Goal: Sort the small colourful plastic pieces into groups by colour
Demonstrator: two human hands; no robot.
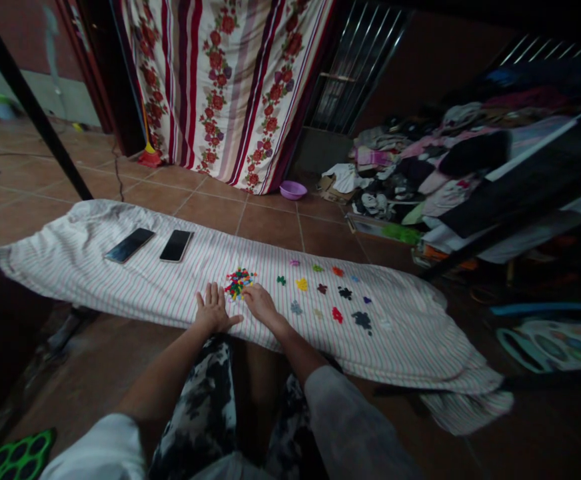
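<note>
A mixed pile of small colourful pieces lies on the striped cloth. My left hand rests flat on the cloth just below the pile, fingers spread. At the pile's lower right edge is my right hand, its fingers drawn together; whatever they hold is too small to make out. To the right, several small heaps are grouped by colour, among them green, yellow, black, red and dark grey.
Two phones, one beside another, lie on the cloth at the left. Beyond are a floral curtain, a purple basin and piled clothes. Dark bars flank the cloth.
</note>
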